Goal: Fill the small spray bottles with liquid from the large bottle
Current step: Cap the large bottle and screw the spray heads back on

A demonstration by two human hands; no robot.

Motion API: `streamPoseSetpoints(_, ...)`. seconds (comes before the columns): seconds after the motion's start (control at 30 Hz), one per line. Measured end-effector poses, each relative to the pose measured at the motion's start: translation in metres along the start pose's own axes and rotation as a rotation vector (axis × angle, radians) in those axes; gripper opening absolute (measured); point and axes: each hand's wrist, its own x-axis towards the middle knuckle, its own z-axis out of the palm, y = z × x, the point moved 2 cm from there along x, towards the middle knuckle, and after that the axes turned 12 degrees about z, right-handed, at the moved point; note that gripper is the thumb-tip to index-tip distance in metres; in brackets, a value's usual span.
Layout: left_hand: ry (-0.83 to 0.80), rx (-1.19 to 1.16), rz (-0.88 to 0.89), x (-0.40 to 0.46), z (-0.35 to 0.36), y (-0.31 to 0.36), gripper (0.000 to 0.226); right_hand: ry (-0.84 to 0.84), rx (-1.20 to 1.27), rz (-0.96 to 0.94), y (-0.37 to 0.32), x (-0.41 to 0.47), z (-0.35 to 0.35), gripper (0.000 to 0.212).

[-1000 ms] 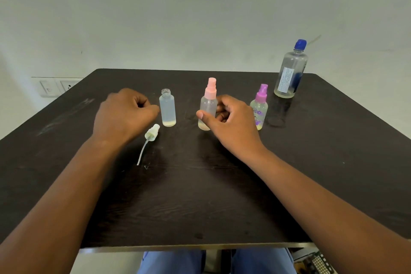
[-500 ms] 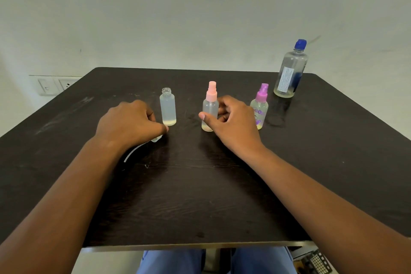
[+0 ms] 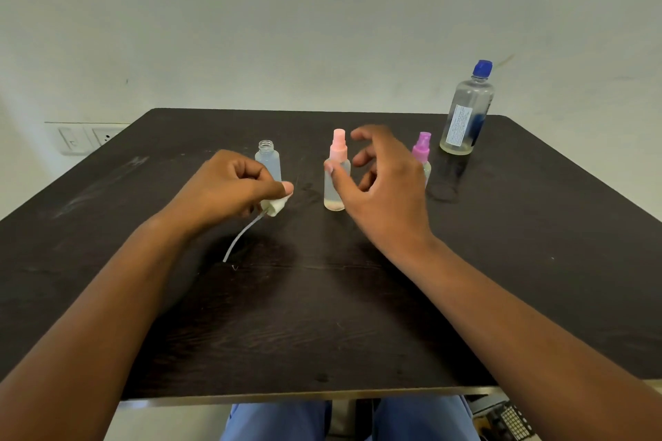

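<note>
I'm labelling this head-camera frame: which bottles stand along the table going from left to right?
Open bottle without a sprayer → pink-capped spray bottle → purple-capped spray bottle → large bottle with the blue cap.

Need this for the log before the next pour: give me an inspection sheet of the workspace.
Surface: dark table, scuffed at left.
Job's things: open bottle, neck bare; pink-capped bottle; purple-capped bottle; large bottle, blue cap on, nearly empty.
Clutter: nothing seen.
Grippers: left hand pinches the white spray head, tube trailing; right hand open, fingers spread, thumb at the pink-capped bottle.
Cables: nothing seen.
Surroundings: pale wall, wall sockets at left.
</note>
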Motion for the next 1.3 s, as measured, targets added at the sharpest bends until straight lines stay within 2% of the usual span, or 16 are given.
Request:
streamPoseSetpoints(0.07, 0.013, -0.146, 0.044, -0.001, 0.000, 0.004, 0.034, 0.072, 0.042, -0.068, -0.007, -0.001, -0.006, 0.025)
streamPoseSetpoints(0.13, 0.024, -0.252, 0.110, -0.002, 0.000, 0.008, 0.043, 0.058, 0.111, -0.096, -0.010, -0.002, -0.008, 0.020)
streamPoseSetpoints(0.27, 0.055, -0.380, 0.207, -0.003, 0.003, 0.010, 0.044, -0.146, 0.248, -0.089, -0.011, -0.008, -0.005, 0.031)
streamPoseSetpoints(0.4, 0.065, -0.477, 0.199, -0.003, 0.011, 0.012, 0.032, -0.306, 0.294, -0.080, -0.012, -0.014, 0.001, 0.038)
streamPoseSetpoints(0.53, 0.035, -0.550, 0.171, -0.004, 0.019, 0.013, 0.031, -0.326, 0.298, -0.110, -0.013, -0.017, 0.002, 0.037)
streamPoseSetpoints(0.63, 0.060, -0.576, 0.166, -0.004, 0.023, 0.014, 0.030, -0.353, 0.344, -0.056, -0.013, -0.015, 0.000, 0.033)
streamPoseSetpoints(0.9, 0.137, -0.463, 0.214, -0.004, 0.024, 0.018, 0.032, -0.388, 0.439, 0.061, -0.013, -0.013, -0.001, 0.029)
streamPoseSetpoints(0.97, 0.276, -0.374, 0.279, -0.006, 0.021, 0.021, 0.030, -0.359, 0.452, 0.090, -0.013, -0.011, -0.001, 0.028)
streamPoseSetpoints(1.07, 0.550, -0.187, 0.397, -0.008, 0.010, 0.017, 0.044, -0.274, 0.445, 0.114, -0.011, -0.008, -0.002, 0.030)
streamPoseSetpoints(1.13, 0.693, -0.115, 0.359, -0.007, 0.003, 0.009, 0.040, -0.219, 0.436, 0.113, -0.011, -0.008, -0.004, 0.031)
streamPoseSetpoints(1.2, 0.763, -0.041, 0.282, -0.006, 0.001, 0.002, 0.026, -0.173, 0.435, 0.115, -0.011, -0.007, -0.006, 0.033)
streamPoseSetpoints(1.23, 0.756, 0.000, 0.241, -0.005, 0.001, -0.001, 0.022, -0.154, 0.433, 0.113, -0.012, -0.006, -0.008, 0.034)
streamPoseSetpoints(1.3, 0.684, 0.072, 0.159, -0.003, 0.003, -0.005, 0.032, -0.122, 0.432, 0.106, -0.013, -0.006, -0.010, 0.037)
